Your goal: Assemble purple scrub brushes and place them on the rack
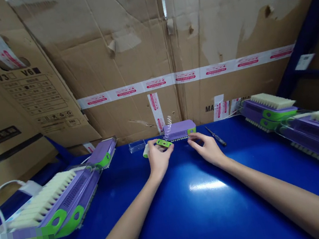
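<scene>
My left hand (157,158) is closed around a small bright green plastic piece (164,143) with a hole in it. Beside that hand, a pale green-edged part (145,152) lies on the blue tabletop, partly covered by my fingers. My right hand (209,148) has its thumb and forefinger apart with nothing between them. Its forefinger is close to the green end of a purple brush (179,130), bristles down; I cannot tell whether they touch. A pale coiled spring or cord (169,122) rises at the brush's left end. A dark screwdriver-like tool (215,136) lies right of my right hand.
Purple-and-green brushes are stacked at left (75,186) and at right (318,135). A clear plastic box (137,146) sits left of my left hand. A white cable with a plug (32,187) rests at far left. Taped cardboard (126,68) walls the back.
</scene>
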